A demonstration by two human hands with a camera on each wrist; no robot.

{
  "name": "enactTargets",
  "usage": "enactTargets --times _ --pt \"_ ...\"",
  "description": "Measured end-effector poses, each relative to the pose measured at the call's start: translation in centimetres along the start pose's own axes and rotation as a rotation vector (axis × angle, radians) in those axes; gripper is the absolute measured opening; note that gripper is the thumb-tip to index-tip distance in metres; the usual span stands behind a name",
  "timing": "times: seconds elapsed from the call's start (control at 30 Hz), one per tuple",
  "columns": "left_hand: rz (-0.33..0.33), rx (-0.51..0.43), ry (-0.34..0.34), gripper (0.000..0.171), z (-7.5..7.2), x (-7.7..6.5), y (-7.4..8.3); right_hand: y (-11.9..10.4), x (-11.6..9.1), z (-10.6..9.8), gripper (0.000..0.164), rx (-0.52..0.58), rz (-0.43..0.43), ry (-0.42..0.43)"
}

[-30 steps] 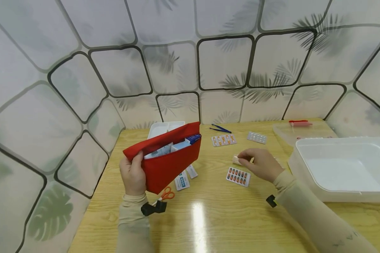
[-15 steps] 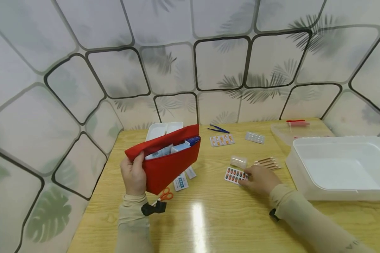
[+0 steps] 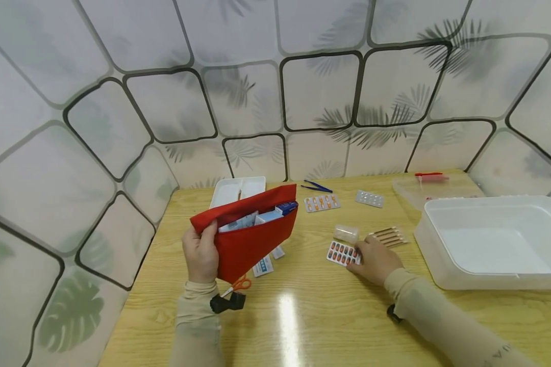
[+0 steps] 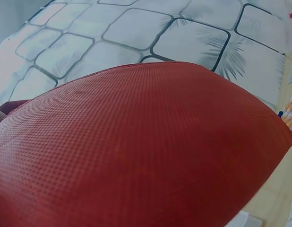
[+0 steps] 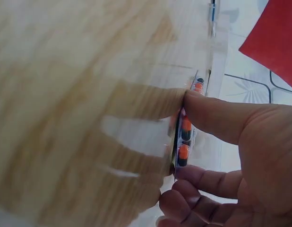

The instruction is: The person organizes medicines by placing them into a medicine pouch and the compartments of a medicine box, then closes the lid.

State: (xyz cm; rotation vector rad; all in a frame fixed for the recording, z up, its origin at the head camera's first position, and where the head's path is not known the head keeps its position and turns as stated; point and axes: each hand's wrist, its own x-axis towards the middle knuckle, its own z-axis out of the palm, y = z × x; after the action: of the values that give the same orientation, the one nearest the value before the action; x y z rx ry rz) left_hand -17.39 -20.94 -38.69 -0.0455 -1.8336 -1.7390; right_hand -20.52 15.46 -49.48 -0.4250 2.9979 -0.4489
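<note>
My left hand (image 3: 202,254) grips the left end of a red fabric pouch (image 3: 257,242) held up over the table, thumb on its near face. The pouch gapes at the top, and small boxes and packets (image 3: 268,217) show inside. In the left wrist view the red cloth (image 4: 146,142) covers most of the picture. My right hand (image 3: 377,261) is down at the table, at the right end of a blister pack (image 3: 342,253) of orange-and-black capsules. Seen from the right wrist, thumb and fingers pinch the pack (image 5: 185,130) at its edges.
Close to the right hand lie a clear roll (image 3: 346,234) and several cotton swabs (image 3: 388,237). A white bin (image 3: 491,244) stands at right. Farther back are blue tweezers (image 3: 318,186), an orange blister pack (image 3: 322,203), a silver one (image 3: 369,199) and a white tray (image 3: 227,189). Orange-handled scissors (image 3: 242,283) lie below the pouch.
My right hand has moved from the clear roll toward me onto the capsule blister pack, leaving the roll on the table. The left hand has shifted the pouch slightly right.
</note>
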Motion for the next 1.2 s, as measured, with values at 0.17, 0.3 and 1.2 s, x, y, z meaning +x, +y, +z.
enactTargets --times 0.17,0.3,1.2 --pt "-0.002 0.008 -0.015 0.024 0.1 -0.2 0.1 0.1 0.1 -0.1 0.053 0.090 0.024 -0.018" --pt "-0.011 0.014 -0.028 0.025 0.2 -0.3 0.2 0.3 -0.1 -0.4 0.051 0.188 0.028 -0.034" --pt "0.183 0.013 -0.330 0.016 4.7 -3.3 0.4 -5.9 -2.8 -10.3 0.033 0.740 -0.576 0.491"
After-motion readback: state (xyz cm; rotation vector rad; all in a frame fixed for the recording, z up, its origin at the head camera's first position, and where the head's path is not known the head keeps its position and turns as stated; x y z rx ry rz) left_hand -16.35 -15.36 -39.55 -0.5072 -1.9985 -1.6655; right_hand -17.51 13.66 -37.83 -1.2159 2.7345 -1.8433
